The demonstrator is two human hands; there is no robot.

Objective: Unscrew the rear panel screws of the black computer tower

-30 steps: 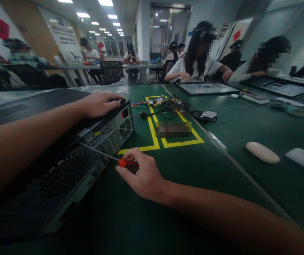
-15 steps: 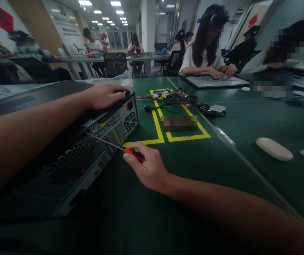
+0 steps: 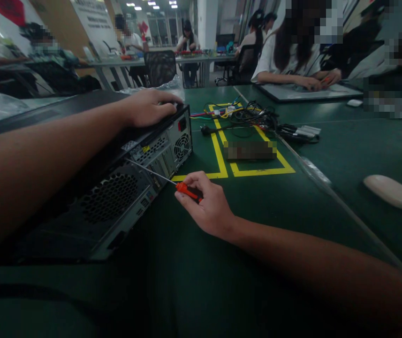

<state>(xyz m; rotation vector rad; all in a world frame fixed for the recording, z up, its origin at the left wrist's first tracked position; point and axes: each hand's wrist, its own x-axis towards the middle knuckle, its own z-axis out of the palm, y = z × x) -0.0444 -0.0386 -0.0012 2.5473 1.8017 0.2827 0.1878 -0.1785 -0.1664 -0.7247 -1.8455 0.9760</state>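
Note:
A black computer case (image 3: 151, 164) lies on the green table (image 3: 201, 267) at the left, its rear panel with vents and a fan grille facing right. My left hand (image 3: 149, 108) rests on the top of the case near its far corner, fingers stretched out and holding nothing. In my right hand (image 3: 209, 204) is a screwdriver (image 3: 187, 190) with an orange and black handle. Its long thin shaft points left, and the tip meets the rear panel near the upper edge, below a yellow label.
Bundled cables (image 3: 253, 115) lie behind yellow tape markings (image 3: 222, 157), with a blurred-out object inside them. A pale computer mouse (image 3: 393, 191) sits at the right. Clear plastic wrap (image 3: 2, 109) is behind the case. Several people work at tables beyond.
The head view has shifted, so the case, hands and cables appear further right and higher. More of the orange handle shows between the right fingers; the tip remains at the panel.

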